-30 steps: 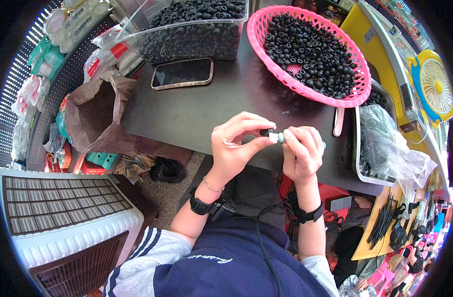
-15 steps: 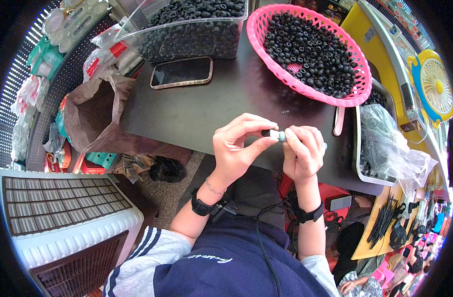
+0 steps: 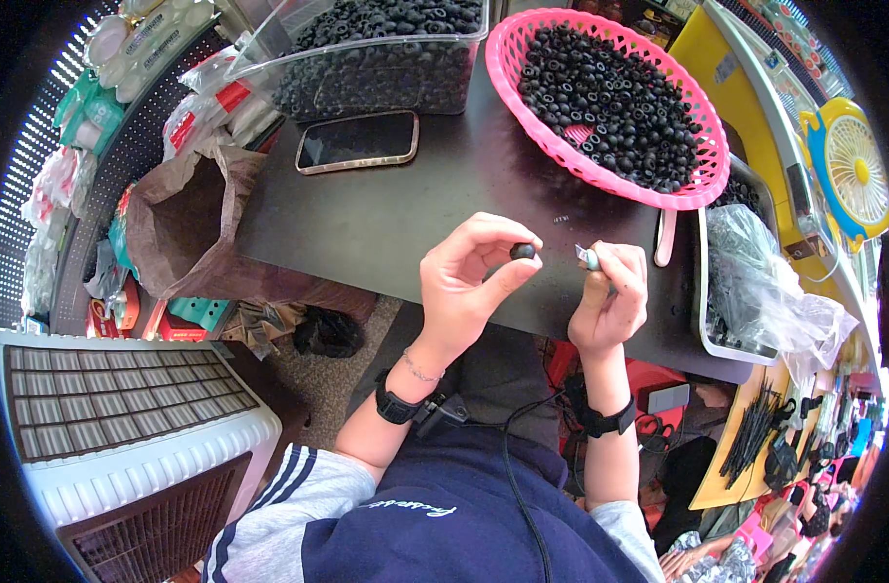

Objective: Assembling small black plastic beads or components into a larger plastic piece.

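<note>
bright even daylight, soft shadows, mild sheen on dark table, heavy fisheye bending and black vignette at rim, far-right clutter probably soft, centre sharp

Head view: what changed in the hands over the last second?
The hands came apart. Earlier they met over one small joined piece; now the left hand pinches a small black ring at its fingertips, and the right hand holds a small pale part a short gap away. The phone, pink basket, clear tub and brown bag stayed put.
</note>
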`<state>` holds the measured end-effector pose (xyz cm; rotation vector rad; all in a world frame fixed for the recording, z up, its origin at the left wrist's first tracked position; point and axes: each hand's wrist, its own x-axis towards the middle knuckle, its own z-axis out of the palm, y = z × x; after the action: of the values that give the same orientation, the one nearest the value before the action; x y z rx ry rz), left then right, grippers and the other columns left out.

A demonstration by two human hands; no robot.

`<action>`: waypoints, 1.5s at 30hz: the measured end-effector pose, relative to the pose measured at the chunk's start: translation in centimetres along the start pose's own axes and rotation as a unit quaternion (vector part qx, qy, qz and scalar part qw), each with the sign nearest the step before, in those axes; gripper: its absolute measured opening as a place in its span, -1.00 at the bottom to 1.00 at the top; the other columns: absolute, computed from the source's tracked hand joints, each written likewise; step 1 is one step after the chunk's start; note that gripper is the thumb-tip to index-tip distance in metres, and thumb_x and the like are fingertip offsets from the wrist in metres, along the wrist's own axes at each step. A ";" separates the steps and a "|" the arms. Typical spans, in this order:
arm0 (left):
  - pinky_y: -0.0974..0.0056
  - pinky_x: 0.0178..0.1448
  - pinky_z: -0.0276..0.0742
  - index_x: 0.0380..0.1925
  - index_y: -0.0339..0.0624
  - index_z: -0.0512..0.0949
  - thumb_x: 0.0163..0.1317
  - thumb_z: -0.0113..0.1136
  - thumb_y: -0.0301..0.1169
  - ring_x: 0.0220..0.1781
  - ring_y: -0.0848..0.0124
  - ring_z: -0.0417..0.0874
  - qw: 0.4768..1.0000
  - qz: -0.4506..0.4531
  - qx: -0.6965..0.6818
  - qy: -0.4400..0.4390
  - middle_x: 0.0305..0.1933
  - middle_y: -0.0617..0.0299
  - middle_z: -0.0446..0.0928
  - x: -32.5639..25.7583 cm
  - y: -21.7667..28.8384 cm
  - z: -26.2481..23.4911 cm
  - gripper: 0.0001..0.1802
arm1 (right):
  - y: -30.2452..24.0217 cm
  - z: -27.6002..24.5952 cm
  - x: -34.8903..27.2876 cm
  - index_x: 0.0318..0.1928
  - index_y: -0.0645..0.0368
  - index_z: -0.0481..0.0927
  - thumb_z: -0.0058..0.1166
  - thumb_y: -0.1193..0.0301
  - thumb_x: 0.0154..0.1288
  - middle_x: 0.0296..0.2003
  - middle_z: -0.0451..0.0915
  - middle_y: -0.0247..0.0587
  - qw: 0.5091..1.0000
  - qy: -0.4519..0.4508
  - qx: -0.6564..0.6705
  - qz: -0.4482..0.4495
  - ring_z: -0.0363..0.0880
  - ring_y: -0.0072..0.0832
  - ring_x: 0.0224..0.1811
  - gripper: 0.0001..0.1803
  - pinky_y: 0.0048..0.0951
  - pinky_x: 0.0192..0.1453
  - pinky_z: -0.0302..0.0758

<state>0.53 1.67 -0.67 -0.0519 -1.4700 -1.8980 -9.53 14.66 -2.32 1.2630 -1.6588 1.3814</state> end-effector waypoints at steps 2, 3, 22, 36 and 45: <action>0.35 -0.07 0.55 -0.17 -0.35 0.52 0.26 0.23 -0.53 -0.20 0.42 0.60 1.000 -0.012 -0.004 -0.013 -0.17 0.10 0.54 0.0 -0.1 -0.2 -0.82 | 0.0 0.0 -0.1 -0.09 0.29 0.49 0.10 0.51 0.30 -0.32 0.59 -0.02 1.000 0.001 0.002 0.006 0.55 -0.17 -0.39 -0.80 -0.27 -0.28 0.51; 0.35 -0.04 0.55 -0.19 -0.35 0.53 0.27 0.22 -0.51 -0.18 0.44 0.60 1.000 -0.020 -0.007 -0.019 -0.17 0.13 0.54 0.1 0.0 -0.3 -0.84 | 0.0 0.1 -0.1 -0.09 0.30 0.49 0.10 0.52 0.30 -0.32 0.59 -0.02 1.000 0.003 0.003 0.009 0.54 -0.17 -0.39 -0.80 -0.27 -0.27 0.51; 0.21 0.11 0.54 -0.16 -0.26 0.58 0.22 0.27 -0.37 0.04 0.29 0.64 0.766 0.274 0.581 -0.021 0.05 0.08 0.61 20.2 7.9 -6.2 -0.76 | 0.0 -0.3 0.3 -0.10 0.27 0.46 0.07 0.53 0.31 -0.34 0.58 -0.03 0.998 0.033 0.018 0.045 0.52 -0.18 -0.41 -0.82 -0.27 -0.31 0.49; 0.10 0.01 0.56 -0.30 -0.22 0.62 -0.02 0.36 -0.43 -0.07 0.08 0.63 0.614 0.090 0.657 -0.428 -0.22 0.04 0.58 23.7 -9.0 2.9 -0.76 | 0.1 -0.4 0.2 -0.06 0.31 0.41 -0.09 0.45 0.45 -0.32 0.53 -0.07 0.996 0.053 0.039 0.060 0.46 -0.39 -0.37 -0.82 -0.43 -0.29 0.43; 0.10 -0.11 0.57 -0.38 -0.20 0.60 -0.06 0.42 -0.37 -0.19 0.08 0.68 0.644 0.045 0.642 -0.414 -0.34 0.04 0.64 23.8 -7.9 3.2 -0.75 | 0.1 -0.3 0.4 -0.07 0.32 0.42 -0.09 0.50 0.43 -0.35 0.52 -0.08 0.996 0.058 0.035 0.065 0.46 -0.39 -0.38 -0.85 -0.43 -0.29 0.42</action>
<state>-22.67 -7.05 4.48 -0.3405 -3.0261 -0.2550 -9.80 14.86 -1.97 1.1069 -1.6499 1.5739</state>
